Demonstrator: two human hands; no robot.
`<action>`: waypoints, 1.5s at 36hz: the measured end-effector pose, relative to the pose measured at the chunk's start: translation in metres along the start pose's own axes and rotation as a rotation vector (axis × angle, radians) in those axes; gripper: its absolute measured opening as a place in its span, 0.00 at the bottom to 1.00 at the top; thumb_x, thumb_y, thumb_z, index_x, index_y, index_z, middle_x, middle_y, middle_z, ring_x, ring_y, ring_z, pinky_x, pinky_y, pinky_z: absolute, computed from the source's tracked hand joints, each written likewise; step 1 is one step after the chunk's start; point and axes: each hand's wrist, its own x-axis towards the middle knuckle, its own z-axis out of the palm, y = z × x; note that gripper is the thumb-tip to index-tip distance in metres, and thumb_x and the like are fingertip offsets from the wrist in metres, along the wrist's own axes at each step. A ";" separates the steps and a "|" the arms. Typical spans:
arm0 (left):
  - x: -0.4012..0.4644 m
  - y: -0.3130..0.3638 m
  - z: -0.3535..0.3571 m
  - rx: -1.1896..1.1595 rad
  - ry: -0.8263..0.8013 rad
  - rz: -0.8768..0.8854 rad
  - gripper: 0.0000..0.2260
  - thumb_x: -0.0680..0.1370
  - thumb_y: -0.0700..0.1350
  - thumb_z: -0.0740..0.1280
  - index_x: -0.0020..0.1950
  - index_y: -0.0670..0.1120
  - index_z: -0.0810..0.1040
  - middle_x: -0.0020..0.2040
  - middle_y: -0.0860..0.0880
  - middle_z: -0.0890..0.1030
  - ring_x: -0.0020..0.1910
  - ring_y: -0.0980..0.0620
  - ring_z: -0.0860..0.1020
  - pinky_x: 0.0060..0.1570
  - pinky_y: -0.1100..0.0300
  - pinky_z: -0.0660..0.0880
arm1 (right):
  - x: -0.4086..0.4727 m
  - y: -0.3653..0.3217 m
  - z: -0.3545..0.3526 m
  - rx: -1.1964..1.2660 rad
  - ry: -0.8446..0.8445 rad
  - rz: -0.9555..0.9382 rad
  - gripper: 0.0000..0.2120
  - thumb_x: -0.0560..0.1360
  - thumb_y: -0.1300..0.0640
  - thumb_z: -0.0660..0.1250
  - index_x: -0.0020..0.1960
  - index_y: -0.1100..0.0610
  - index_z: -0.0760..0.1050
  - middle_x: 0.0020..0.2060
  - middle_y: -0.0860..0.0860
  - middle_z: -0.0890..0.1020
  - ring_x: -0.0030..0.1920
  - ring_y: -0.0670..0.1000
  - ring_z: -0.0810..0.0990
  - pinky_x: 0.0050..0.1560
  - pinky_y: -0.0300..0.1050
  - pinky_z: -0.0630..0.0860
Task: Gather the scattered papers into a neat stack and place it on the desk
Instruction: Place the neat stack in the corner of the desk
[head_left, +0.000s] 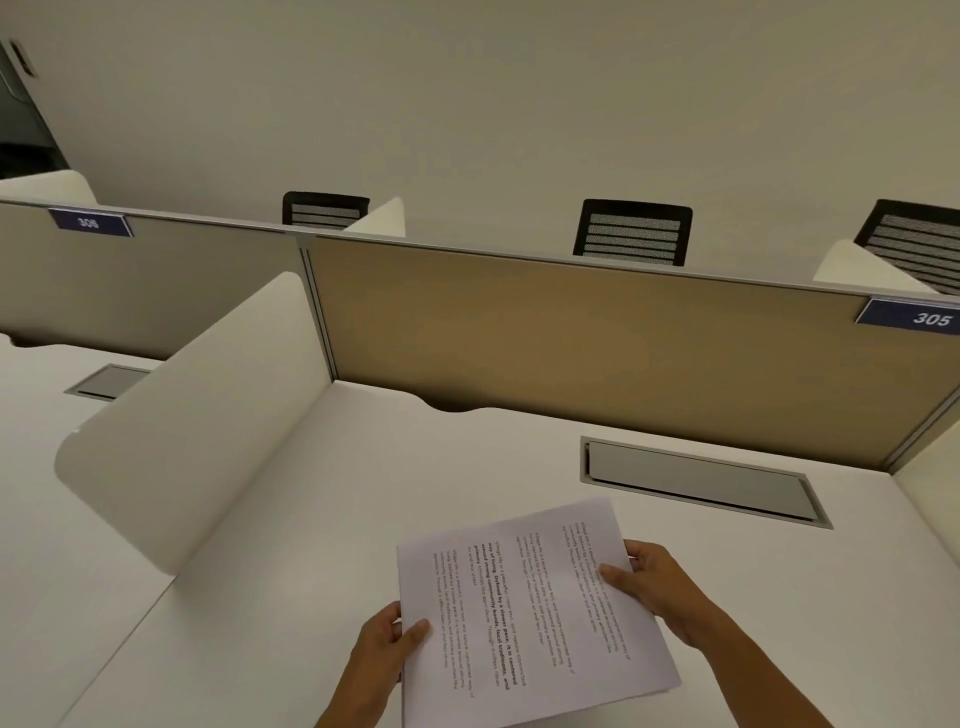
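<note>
A stack of white printed papers is held over the near part of the white desk, its text running sideways to me. My left hand grips the stack's left edge with the thumb on top. My right hand grips the right edge, thumb on the top sheet. The sheets look roughly aligned, with a lower sheet peeking out at the bottom right corner. I cannot tell whether the stack touches the desk.
A grey cable hatch is set in the desk beyond the papers. A tan back partition with a label 305 and a white side divider bound the desk. Black chairs stand behind.
</note>
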 end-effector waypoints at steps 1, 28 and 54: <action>0.001 -0.002 0.000 -0.010 0.001 -0.008 0.12 0.78 0.41 0.69 0.62 0.45 0.77 0.50 0.43 0.87 0.50 0.41 0.85 0.55 0.37 0.79 | 0.000 -0.001 0.000 -0.007 -0.001 0.001 0.13 0.76 0.56 0.72 0.60 0.55 0.80 0.50 0.52 0.88 0.47 0.57 0.88 0.50 0.59 0.85; 0.009 0.086 0.041 0.374 -0.502 0.044 0.22 0.69 0.48 0.78 0.61 0.47 0.79 0.57 0.45 0.85 0.53 0.39 0.85 0.56 0.39 0.80 | 0.014 -0.124 0.012 -0.534 -0.401 -0.074 0.13 0.73 0.56 0.75 0.57 0.54 0.84 0.51 0.53 0.87 0.50 0.56 0.87 0.55 0.53 0.84; 0.009 0.075 0.018 -0.115 -0.157 0.075 0.23 0.69 0.40 0.79 0.61 0.41 0.79 0.57 0.37 0.84 0.53 0.32 0.83 0.53 0.34 0.79 | 0.007 -0.019 0.045 0.356 -0.333 0.207 0.20 0.77 0.48 0.71 0.66 0.55 0.78 0.61 0.58 0.83 0.62 0.63 0.82 0.62 0.65 0.77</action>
